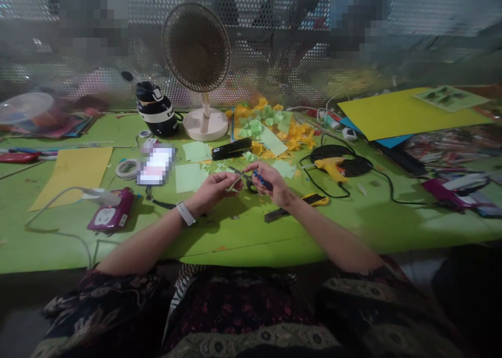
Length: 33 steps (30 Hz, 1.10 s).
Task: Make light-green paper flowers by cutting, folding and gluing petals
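My left hand (pixel 216 189), with a pale watch band (pixel 185 213) at its wrist, pinches a small piece of light green paper (pixel 234 185) between thumb and fingertips. Close by on the right, my right hand (pixel 276 184) is closed around a slim tool with a blue handle (pixel 262 180); its kind is hard to make out. The tool's thin end points toward the paper and the left fingertips. A dark looped object, partly hidden, lies just behind the hands. Light green paper sheets (pixel 187 177) and small cut pieces lie behind the left hand.
A black stapler (pixel 231 148) and a pile of orange and green paper shapes (pixel 270 123) lie beyond the hands. A box cutter (pixel 297 207) rests beneath my right forearm. A yellow glue gun (pixel 331 168) with its cord is rightward. A fan (pixel 206 125), bottle (pixel 157 109) and phone (pixel 156 165) stand leftward.
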Available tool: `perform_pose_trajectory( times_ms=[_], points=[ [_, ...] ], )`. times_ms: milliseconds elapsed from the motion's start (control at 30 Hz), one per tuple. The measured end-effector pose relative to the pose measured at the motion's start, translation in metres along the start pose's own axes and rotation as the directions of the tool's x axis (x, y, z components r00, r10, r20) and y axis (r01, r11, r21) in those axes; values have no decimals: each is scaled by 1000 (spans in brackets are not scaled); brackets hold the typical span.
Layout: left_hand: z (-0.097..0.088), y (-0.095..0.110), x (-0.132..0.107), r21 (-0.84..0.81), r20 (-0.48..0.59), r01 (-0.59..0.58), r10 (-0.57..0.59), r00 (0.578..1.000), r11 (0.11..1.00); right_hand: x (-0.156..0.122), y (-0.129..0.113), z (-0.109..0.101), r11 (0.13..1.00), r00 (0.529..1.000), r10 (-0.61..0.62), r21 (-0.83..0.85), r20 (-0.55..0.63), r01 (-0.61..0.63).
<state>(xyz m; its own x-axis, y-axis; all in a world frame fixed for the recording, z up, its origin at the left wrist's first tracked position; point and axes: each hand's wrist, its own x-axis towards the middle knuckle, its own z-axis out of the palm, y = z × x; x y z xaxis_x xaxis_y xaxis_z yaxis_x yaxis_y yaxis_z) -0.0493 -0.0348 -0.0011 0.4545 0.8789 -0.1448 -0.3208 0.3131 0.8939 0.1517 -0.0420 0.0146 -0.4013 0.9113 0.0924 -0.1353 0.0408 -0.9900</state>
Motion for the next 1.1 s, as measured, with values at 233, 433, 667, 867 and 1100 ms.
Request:
perform_pose_trajectory(
  times_ms=[233,433,667,867,1100],
  points=[
    [-1,-3,1,-72,8,10,-10,1000,997,-1,-6,12,976,991,-89,-208,-104,66],
    [1,-4,1,-71,8,32,-32,999,997,1,0,12,961,979,-140,-258,-146,99],
    [1,-7,1,-81,7,49,-48,999,996,0,0,11,957,987,-113,-281,-114,77],
    [-1,-3,2,-83,-36,63,-66,997,995,2,-8,3,932,980,-146,-351,-134,91],
    [-5,1,1,119,-42,-50,56,998,992,8,-11,-14,852,964,-238,-502,-117,149]
  ],
)
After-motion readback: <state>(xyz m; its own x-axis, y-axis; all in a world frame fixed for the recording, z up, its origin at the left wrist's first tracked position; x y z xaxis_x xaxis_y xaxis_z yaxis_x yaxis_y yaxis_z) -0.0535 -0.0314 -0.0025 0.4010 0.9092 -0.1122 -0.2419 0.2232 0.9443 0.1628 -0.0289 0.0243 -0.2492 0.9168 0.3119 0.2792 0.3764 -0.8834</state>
